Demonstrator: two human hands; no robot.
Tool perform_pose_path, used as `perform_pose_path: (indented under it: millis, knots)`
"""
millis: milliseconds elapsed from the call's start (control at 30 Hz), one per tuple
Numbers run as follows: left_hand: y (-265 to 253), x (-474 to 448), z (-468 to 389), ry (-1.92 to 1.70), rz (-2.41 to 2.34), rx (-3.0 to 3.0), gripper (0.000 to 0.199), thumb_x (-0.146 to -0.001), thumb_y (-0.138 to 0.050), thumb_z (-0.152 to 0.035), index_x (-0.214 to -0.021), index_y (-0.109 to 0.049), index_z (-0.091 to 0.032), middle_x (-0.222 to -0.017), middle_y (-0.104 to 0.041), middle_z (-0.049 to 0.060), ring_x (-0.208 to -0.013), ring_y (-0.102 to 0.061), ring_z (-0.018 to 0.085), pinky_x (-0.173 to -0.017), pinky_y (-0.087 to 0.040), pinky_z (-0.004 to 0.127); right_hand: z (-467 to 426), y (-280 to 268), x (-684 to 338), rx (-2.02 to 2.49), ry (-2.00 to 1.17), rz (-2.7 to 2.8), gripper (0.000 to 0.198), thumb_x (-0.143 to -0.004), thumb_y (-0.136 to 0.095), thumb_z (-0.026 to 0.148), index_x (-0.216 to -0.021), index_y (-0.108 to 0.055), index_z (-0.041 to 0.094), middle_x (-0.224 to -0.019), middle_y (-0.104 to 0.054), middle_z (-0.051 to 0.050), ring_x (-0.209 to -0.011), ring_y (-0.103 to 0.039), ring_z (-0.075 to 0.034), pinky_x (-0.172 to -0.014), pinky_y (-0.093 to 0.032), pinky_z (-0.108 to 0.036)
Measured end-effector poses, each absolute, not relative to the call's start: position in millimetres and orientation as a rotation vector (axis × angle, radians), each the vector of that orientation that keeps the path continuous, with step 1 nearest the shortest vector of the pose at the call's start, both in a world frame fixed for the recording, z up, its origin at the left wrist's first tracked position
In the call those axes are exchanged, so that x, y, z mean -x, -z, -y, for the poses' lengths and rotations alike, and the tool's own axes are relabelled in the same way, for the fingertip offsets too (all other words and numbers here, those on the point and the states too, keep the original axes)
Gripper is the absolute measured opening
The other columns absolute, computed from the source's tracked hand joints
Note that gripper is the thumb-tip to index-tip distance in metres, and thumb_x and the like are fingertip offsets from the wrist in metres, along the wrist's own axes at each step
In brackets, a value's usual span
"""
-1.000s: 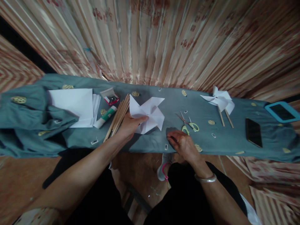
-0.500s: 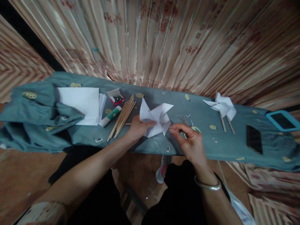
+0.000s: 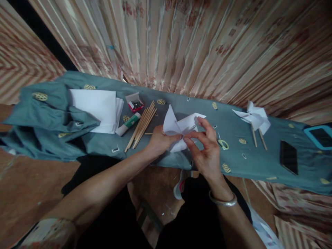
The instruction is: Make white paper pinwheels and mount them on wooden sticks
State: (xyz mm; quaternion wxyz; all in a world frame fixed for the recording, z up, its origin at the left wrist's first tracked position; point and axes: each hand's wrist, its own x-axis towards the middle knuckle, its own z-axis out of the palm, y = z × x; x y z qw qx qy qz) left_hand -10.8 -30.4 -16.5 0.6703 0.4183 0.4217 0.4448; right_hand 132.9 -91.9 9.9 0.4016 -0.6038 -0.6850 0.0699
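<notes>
A white paper pinwheel [image 3: 171, 123] is held up over the cloth-covered table. My left hand [image 3: 161, 141] grips it from the left, thumb lying toward the centre. At that centre, the thumb and index finger of my right hand [image 3: 206, 150] are pinched together; whatever small thing is between them is too small to make out. The other right fingers are raised against the upper right blade. A short end of a wooden stick [image 3: 148, 134] shows just left of my left hand.
Left of my hands lie wooden sticks [image 3: 142, 125], a glue tube [image 3: 128, 124], an open red box of tacks [image 3: 135, 102] and white paper [image 3: 97, 107]. To the right are green-handled scissors [image 3: 223, 144], a pinwheel on sticks [image 3: 256, 117], a phone [image 3: 288, 157] and a blue-framed device [image 3: 320, 136].
My right hand has moved left from beside the pinwheel to its centre, fingers now touching the paper. The scissors show more plainly. The whole view has shifted slightly.
</notes>
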Motion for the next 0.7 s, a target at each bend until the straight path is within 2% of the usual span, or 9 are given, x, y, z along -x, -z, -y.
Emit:
perform_pose_path:
  millis: [300, 700]
  knots:
    - [16.4, 10.2, 31.1, -1.003, -0.912, -0.901, 0.022, -0.054, -0.08, -0.017, -0.074, -0.072, -0.013, -0.072, -0.072, 0.002, -0.065, -0.063, 0.013, -0.067, -0.051, 0.026, 90.3, -7.2, -134.6, 1.519, -0.301, 1.666, 0.007, -0.086, -0.064, 0.029, -0.086, -0.071, 0.025, -0.143, -0.049, -0.003, -0.129, -0.049, -0.026, -0.11, -0.037, -0.053]
    - [16.6, 10.1, 32.1, -1.001, -0.923, -0.916, 0.021, -0.054, -0.08, -0.018, -0.073, -0.072, -0.013, -0.073, -0.073, 0.002, -0.064, -0.063, 0.014, -0.066, -0.051, 0.026, 91.1, -7.5, -135.4, 1.535, -0.371, 1.641, 0.008, -0.085, -0.064, 0.03, -0.084, -0.07, 0.025, -0.143, -0.049, -0.003, -0.129, -0.049, -0.027, -0.11, -0.037, -0.053]
